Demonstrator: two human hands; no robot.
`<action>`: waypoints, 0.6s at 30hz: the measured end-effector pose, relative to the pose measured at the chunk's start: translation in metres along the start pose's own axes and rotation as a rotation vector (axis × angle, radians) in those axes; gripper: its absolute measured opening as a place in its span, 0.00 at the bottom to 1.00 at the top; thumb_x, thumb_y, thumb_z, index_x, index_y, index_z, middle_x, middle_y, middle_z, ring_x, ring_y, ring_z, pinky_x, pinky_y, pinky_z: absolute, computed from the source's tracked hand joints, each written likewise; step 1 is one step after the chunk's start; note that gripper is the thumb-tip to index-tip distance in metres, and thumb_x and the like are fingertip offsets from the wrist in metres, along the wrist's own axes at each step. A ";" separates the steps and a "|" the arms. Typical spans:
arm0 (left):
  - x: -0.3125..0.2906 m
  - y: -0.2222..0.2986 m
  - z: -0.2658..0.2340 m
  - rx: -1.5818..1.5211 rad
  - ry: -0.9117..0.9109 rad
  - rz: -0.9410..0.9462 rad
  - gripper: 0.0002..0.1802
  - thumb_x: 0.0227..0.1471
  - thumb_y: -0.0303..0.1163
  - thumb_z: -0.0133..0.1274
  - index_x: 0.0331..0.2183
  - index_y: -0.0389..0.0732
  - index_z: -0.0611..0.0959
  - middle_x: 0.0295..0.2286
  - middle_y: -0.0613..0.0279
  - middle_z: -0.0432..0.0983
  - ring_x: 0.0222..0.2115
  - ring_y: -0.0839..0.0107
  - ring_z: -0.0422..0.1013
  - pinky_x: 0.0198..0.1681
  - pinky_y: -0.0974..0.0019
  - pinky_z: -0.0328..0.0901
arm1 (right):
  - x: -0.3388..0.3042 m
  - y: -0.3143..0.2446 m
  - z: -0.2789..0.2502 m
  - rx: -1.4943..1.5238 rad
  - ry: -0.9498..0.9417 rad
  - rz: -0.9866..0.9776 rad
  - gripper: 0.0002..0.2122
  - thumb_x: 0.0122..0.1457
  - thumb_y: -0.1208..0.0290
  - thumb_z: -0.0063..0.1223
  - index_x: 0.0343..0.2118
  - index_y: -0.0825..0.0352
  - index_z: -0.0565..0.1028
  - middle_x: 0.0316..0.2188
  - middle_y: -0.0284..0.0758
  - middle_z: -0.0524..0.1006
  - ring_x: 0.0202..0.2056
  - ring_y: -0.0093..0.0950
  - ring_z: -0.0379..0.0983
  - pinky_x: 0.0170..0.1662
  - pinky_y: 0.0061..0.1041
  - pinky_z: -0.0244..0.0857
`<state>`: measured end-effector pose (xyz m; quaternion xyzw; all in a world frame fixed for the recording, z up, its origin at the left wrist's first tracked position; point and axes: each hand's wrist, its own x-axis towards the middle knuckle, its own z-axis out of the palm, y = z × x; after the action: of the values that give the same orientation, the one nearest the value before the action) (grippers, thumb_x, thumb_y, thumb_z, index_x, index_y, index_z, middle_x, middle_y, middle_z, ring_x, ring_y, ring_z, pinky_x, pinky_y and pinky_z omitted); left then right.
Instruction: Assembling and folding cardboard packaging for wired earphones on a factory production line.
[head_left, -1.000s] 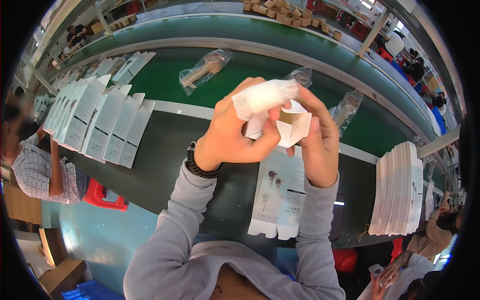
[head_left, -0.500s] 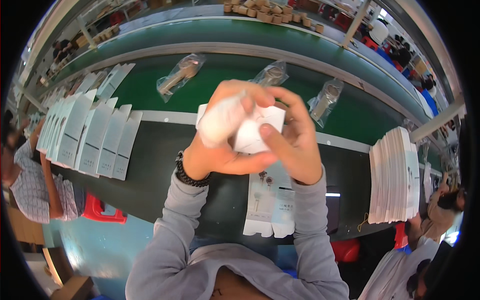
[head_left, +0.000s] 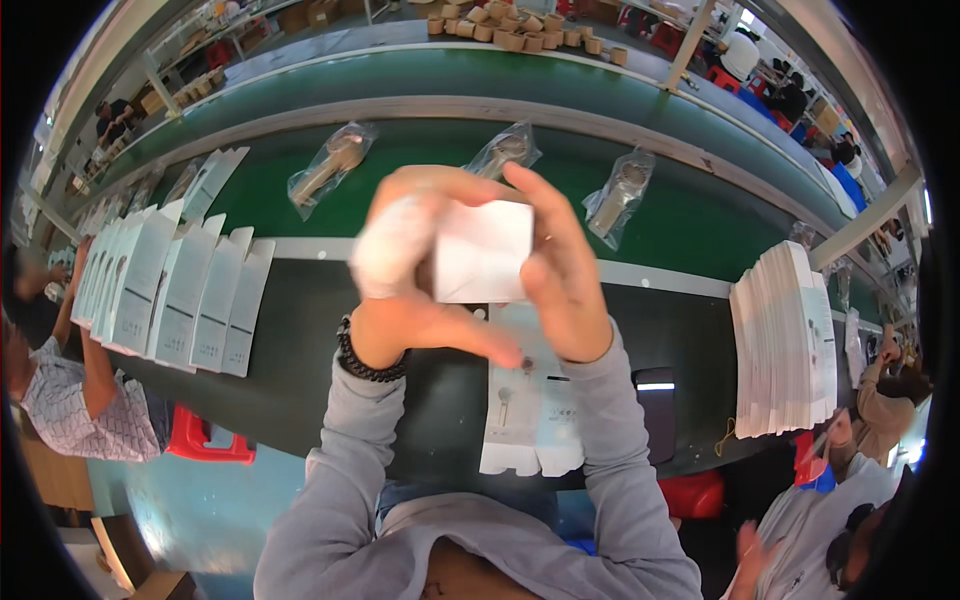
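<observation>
A small white carton (head_left: pixel 485 255) is held up over the near edge of the conveyor, its closed square end showing. My left hand (head_left: pixel 415 318) curves around its left side, thumb stretched out below. A blurred white covering (head_left: pixel 388 258) lies over part of that hand; I cannot tell what it is. From the right, my right hand (head_left: pixel 572 295) grips the carton with thumb and fingers. Beneath both hands, a flat printed carton (head_left: pixel 530 425) lies on the dark table.
Upright printed cartons (head_left: pixel 180 300) stand in a row at the left. At the right are a stack of flat cartons (head_left: pixel 785 340) and a dark phone (head_left: pixel 656 415). Bagged handheld fans (head_left: pixel 620 197) lie on the green conveyor (head_left: pixel 420 145). Co-workers sit on both sides.
Both hands and the carton have shifted slightly left. The carton has turned so its flat end shows squarely, and my right thumb has moved off that face to its side.
</observation>
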<state>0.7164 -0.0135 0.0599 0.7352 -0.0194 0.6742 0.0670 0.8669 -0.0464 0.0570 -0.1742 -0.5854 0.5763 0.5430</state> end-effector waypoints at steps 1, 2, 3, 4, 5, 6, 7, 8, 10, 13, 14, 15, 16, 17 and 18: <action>0.004 0.003 -0.010 0.070 -0.070 -0.011 0.63 0.17 0.55 0.70 0.56 0.43 0.61 0.43 0.49 0.66 0.39 0.60 0.66 0.39 0.62 0.65 | 0.004 0.013 -0.004 -0.111 -0.136 -0.182 0.39 0.49 0.68 0.59 0.61 0.63 0.47 0.58 0.40 0.55 0.46 0.27 0.66 0.37 0.21 0.64; -0.001 0.005 -0.002 0.057 0.082 -0.082 0.66 0.19 0.63 0.63 0.57 0.45 0.51 0.41 0.47 0.66 0.37 0.60 0.66 0.38 0.61 0.64 | 0.000 0.010 -0.005 -0.340 -0.135 -0.186 0.41 0.47 0.69 0.60 0.61 0.63 0.47 0.58 0.42 0.55 0.47 0.31 0.66 0.39 0.23 0.64; -0.009 0.008 0.002 0.049 0.232 -0.159 0.70 0.22 0.70 0.57 0.59 0.47 0.42 0.38 0.44 0.66 0.35 0.59 0.65 0.38 0.60 0.63 | -0.001 0.007 0.000 -0.560 -0.134 -0.186 0.43 0.45 0.69 0.62 0.61 0.64 0.46 0.58 0.45 0.55 0.48 0.35 0.67 0.42 0.26 0.65; -0.001 0.012 0.001 0.040 0.083 -0.195 0.71 0.21 0.72 0.56 0.59 0.48 0.39 0.42 0.41 0.64 0.40 0.57 0.63 0.40 0.58 0.62 | 0.001 0.012 -0.002 -0.804 -0.088 -0.394 0.44 0.42 0.72 0.63 0.61 0.65 0.47 0.57 0.49 0.56 0.51 0.43 0.64 0.46 0.30 0.64; 0.012 0.022 -0.008 0.130 -0.227 -0.298 0.66 0.24 0.63 0.63 0.59 0.47 0.48 0.46 0.42 0.63 0.45 0.53 0.62 0.44 0.55 0.61 | 0.000 0.012 -0.009 -0.827 -0.077 -0.398 0.44 0.42 0.72 0.63 0.61 0.65 0.47 0.57 0.49 0.56 0.51 0.43 0.64 0.46 0.30 0.64; 0.017 0.028 -0.013 0.293 -0.396 -0.295 0.60 0.26 0.55 0.66 0.57 0.45 0.53 0.48 0.43 0.63 0.46 0.51 0.62 0.45 0.55 0.60 | -0.001 0.014 -0.011 -0.866 -0.075 -0.424 0.43 0.42 0.73 0.63 0.60 0.66 0.48 0.56 0.49 0.57 0.51 0.46 0.63 0.47 0.31 0.63; 0.019 0.032 -0.016 0.459 -0.563 -0.288 0.55 0.28 0.47 0.68 0.56 0.43 0.59 0.49 0.45 0.62 0.47 0.50 0.62 0.46 0.54 0.60 | -0.002 0.013 -0.012 -0.905 -0.072 -0.449 0.42 0.41 0.75 0.62 0.60 0.66 0.49 0.55 0.50 0.58 0.50 0.48 0.62 0.48 0.33 0.63; 0.021 0.035 -0.018 0.459 -0.510 -0.363 0.46 0.29 0.32 0.68 0.52 0.40 0.66 0.49 0.48 0.64 0.46 0.50 0.64 0.47 0.57 0.60 | -0.004 0.010 -0.013 -0.942 -0.061 -0.490 0.39 0.43 0.77 0.60 0.59 0.67 0.52 0.54 0.48 0.60 0.51 0.47 0.62 0.48 0.32 0.62; 0.017 0.038 -0.035 0.499 -0.431 -0.499 0.44 0.34 0.27 0.65 0.54 0.37 0.63 0.49 0.49 0.65 0.48 0.57 0.64 0.50 0.62 0.59 | -0.007 0.001 -0.012 -0.964 -0.054 -0.526 0.39 0.43 0.77 0.61 0.59 0.68 0.52 0.53 0.48 0.62 0.46 0.42 0.67 0.45 0.29 0.64; 0.003 0.025 -0.065 0.730 -0.234 -0.483 0.42 0.37 0.23 0.60 0.55 0.37 0.61 0.51 0.51 0.62 0.49 0.57 0.62 0.51 0.62 0.58 | -0.025 -0.022 -0.007 -1.064 -0.055 -0.517 0.35 0.43 0.76 0.62 0.56 0.67 0.58 0.52 0.48 0.64 0.44 0.39 0.70 0.44 0.30 0.65; -0.002 0.017 -0.076 0.689 -0.122 -0.539 0.43 0.38 0.22 0.60 0.56 0.38 0.59 0.50 0.51 0.61 0.48 0.59 0.62 0.51 0.62 0.58 | -0.035 -0.030 -0.007 -1.146 -0.196 -0.386 0.35 0.43 0.71 0.63 0.56 0.65 0.59 0.52 0.48 0.64 0.46 0.41 0.68 0.47 0.34 0.62; -0.008 0.004 -0.082 0.629 -0.011 -0.594 0.44 0.39 0.22 0.59 0.57 0.38 0.57 0.50 0.51 0.60 0.48 0.61 0.62 0.50 0.63 0.58 | -0.048 -0.036 -0.007 -1.234 -0.325 -0.241 0.35 0.43 0.66 0.63 0.56 0.63 0.61 0.52 0.48 0.63 0.49 0.43 0.65 0.49 0.37 0.60; -0.016 -0.009 -0.094 0.642 0.085 -0.607 0.45 0.40 0.22 0.59 0.57 0.38 0.55 0.48 0.51 0.59 0.47 0.62 0.62 0.50 0.63 0.58 | -0.061 -0.035 -0.002 -1.234 -0.323 -0.241 0.35 0.43 0.66 0.63 0.56 0.63 0.61 0.52 0.48 0.63 0.49 0.43 0.65 0.49 0.37 0.60; -0.029 -0.027 -0.104 0.647 0.183 -0.621 0.45 0.40 0.23 0.59 0.58 0.38 0.53 0.47 0.52 0.58 0.46 0.62 0.62 0.49 0.63 0.59 | -0.076 -0.031 0.004 -1.263 -0.409 -0.108 0.36 0.42 0.62 0.63 0.56 0.62 0.61 0.53 0.48 0.62 0.51 0.45 0.62 0.51 0.40 0.57; -0.046 -0.045 -0.113 0.692 0.251 -0.606 0.46 0.40 0.23 0.59 0.58 0.38 0.53 0.46 0.52 0.57 0.46 0.62 0.60 0.50 0.63 0.57 | -0.091 -0.027 0.010 -1.285 -0.494 0.027 0.37 0.41 0.57 0.63 0.56 0.60 0.61 0.54 0.48 0.61 0.53 0.48 0.59 0.53 0.42 0.54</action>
<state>0.6056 0.0419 0.0206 0.5999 0.4300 0.6746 0.0135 0.9013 -0.1341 0.0435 -0.3326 -0.9153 0.1443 0.1755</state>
